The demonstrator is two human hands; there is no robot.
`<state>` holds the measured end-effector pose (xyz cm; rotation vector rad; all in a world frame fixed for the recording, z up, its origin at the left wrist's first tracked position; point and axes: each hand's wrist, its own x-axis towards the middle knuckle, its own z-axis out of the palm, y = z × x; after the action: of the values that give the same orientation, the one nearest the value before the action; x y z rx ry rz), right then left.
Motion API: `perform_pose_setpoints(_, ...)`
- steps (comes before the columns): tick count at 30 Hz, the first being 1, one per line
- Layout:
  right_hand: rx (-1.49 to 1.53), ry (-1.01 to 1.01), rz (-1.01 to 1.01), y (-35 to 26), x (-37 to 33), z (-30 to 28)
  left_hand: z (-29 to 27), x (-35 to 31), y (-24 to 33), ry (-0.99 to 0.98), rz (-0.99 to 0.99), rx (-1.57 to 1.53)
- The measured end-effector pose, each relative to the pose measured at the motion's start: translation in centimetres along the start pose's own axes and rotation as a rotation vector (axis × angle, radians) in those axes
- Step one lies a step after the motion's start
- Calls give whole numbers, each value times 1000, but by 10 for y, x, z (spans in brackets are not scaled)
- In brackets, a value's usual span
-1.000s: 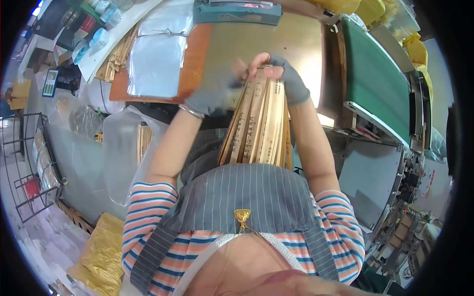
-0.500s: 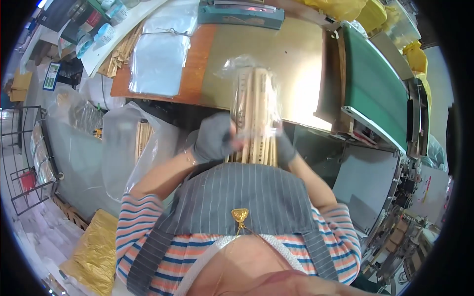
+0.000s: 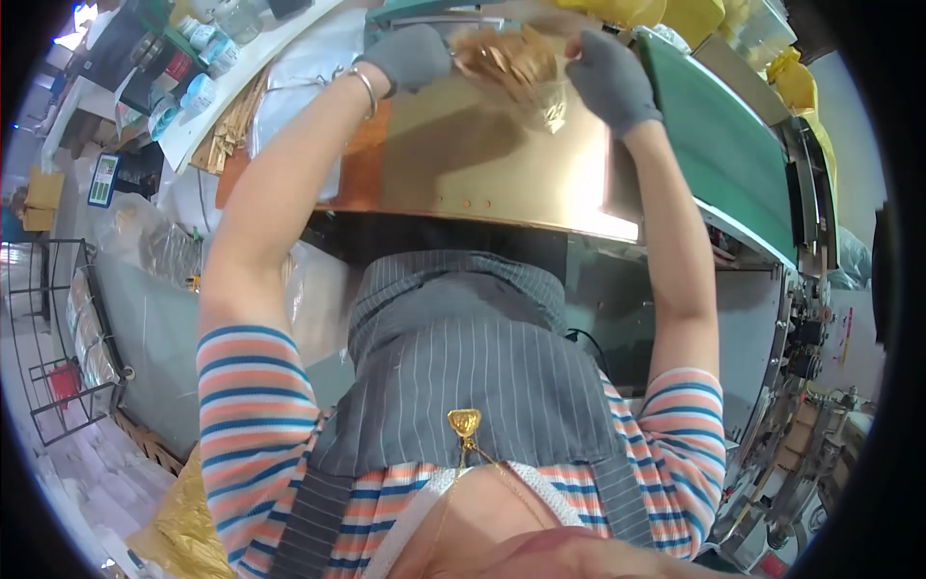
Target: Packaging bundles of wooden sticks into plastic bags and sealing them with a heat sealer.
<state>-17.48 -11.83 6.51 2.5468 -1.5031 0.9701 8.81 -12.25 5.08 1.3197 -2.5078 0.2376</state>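
A clear plastic bag of wooden sticks (image 3: 511, 66) is at the far side of the worktable, blurred, its stick ends turned toward me. My left hand (image 3: 413, 60), in a grey fingerless glove, is closed at the bag's left side, its fingertips mostly hidden. At the right side, my right hand (image 3: 613, 81), gloved the same way, is curled with thumb and fingertips toward the bag. Both arms reach far forward. Just behind the bag lies a teal bar-shaped device (image 3: 439, 17), partly covered by my left hand and the bag.
The brass-coloured tabletop (image 3: 405, 183) spreads below the bag. Flat clear bags (image 3: 299, 72) and loose wooden sticks (image 3: 236, 116) lie at left. A green board (image 3: 719, 145) borders the right side. A wire rack (image 3: 43, 328) stands far left, and yellow plastic (image 3: 188, 511) lies lower left.
Both hands have moved from near my apron to the far side of the table, taking the bag of sticks along. The bag has tipped from upright to stick ends facing me.
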Motion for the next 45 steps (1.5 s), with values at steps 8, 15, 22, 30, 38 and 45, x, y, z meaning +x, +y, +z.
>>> perform_pose_setpoints(8, 276, -203, 207, 48, 18, -11, -47, 31, 25, -249, -466, -639)
perform_pose_setpoints(15, 581, -460, 397, 47, 9, -38, -36, 21, 28, -40, -362, -966)
perform_pose_setpoints(22, 62, -73, -311, -28, 13, -30, -80, 9, 59, 95, -278, -1264)
perform_pose_setpoints(30, 581, -195, 168, 2, 57, 67, 31, -1, 2, -14, -330, -1393)
perform_pose_setpoints(38, 273, 186, 210, 69, 170, 167, 161, 2, -38, 18, -873, -1507)
perform_pose_setpoints(45, -203, -12, 225, 72, 174, 197, 179, 11, -93, 74, -1014, -1621)
